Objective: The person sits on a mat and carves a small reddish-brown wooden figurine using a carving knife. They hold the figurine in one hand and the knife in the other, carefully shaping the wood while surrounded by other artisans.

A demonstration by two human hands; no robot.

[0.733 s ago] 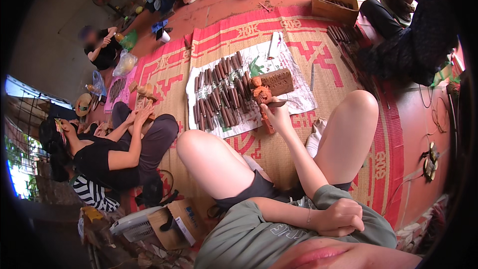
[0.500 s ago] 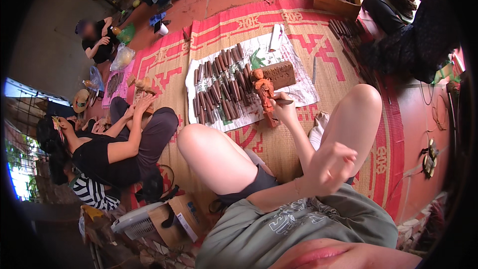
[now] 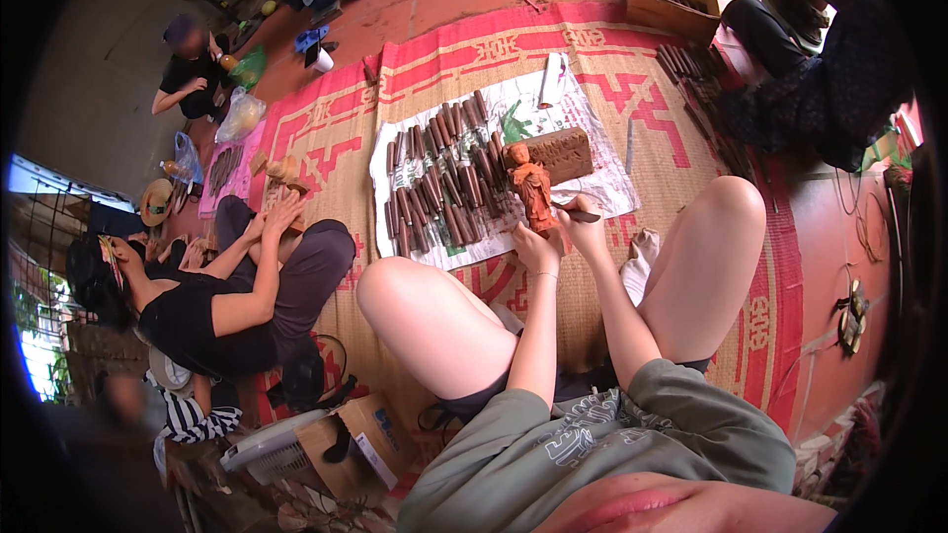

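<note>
Carved figurine (image 3: 531, 190) extends forward from the nearer left hand (image 3: 538, 248), long axis pointing away from the person; left fingers clasp its base, while the right hand (image 3: 585, 233), just beside, pinches a dark tool (image 3: 587, 216).

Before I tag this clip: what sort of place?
Likely a shared woodcarving workspace: rows of slim dark-brown tools, a reddish-brown carved wooden figurine and, nearby, a black-shirted person handling a pale wooden piece.

One figurine (image 3: 531, 188); perhaps thirty-odd tools (image 3: 432, 188)
</note>
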